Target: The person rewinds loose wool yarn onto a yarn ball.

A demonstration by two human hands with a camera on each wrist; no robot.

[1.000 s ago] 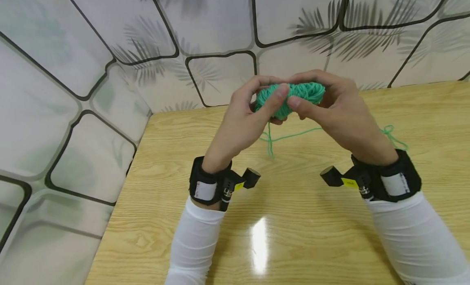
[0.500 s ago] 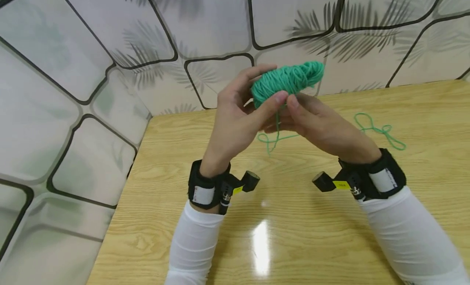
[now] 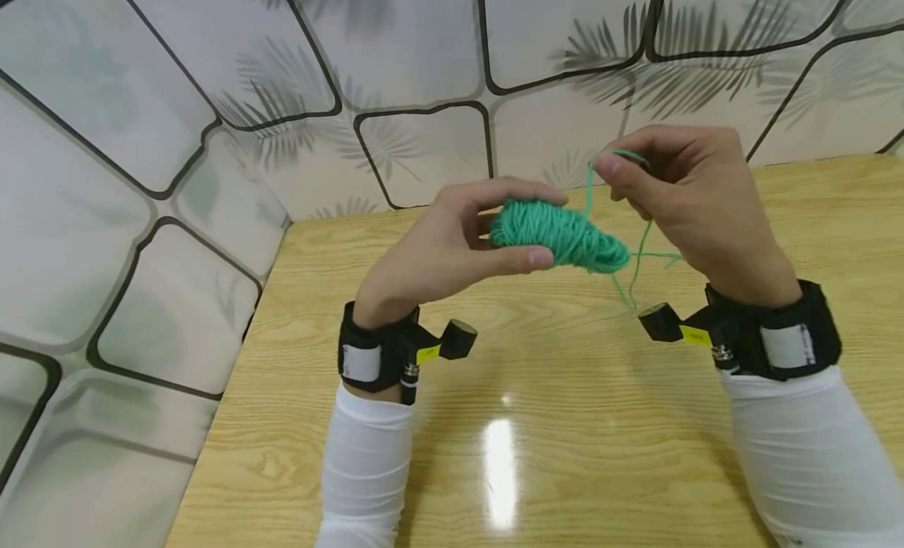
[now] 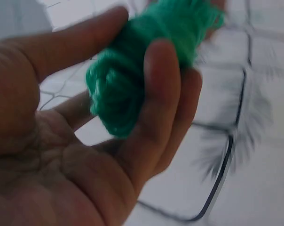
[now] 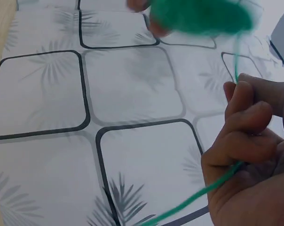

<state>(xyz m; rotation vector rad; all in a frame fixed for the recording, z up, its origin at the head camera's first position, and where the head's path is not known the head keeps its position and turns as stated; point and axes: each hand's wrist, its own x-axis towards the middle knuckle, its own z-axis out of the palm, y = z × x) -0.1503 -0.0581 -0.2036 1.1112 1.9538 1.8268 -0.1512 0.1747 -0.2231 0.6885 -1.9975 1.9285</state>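
A bundle of green yarn [image 3: 558, 234] is held above the table by my left hand [image 3: 452, 246], thumb on its near side and fingers on its far side. The left wrist view shows the bundle [image 4: 121, 84] lying between thumb and fingers, its wound end toward the palm. Up and to the right, my right hand [image 3: 695, 187] pinches the yarn strand [image 3: 589, 191] between thumb and index finger. That strand runs taut from the bundle to the fingertips. In the right wrist view, the strand's other length [image 5: 193, 200] passes out below the curled fingers of this hand.
Loose yarn [image 3: 636, 277] hangs and trails near the table [image 3: 565, 422], partly behind the right hand. A patterned wall panel [image 3: 424, 53] stands along the table's back edge, another [image 3: 127, 179] along the left. Both wrists wear black camera straps [image 3: 377, 352].
My right hand has left the bundle and moved right and up, drawing a strand out. The left hand has lowered and tilted the bundle, whose right end now points down.
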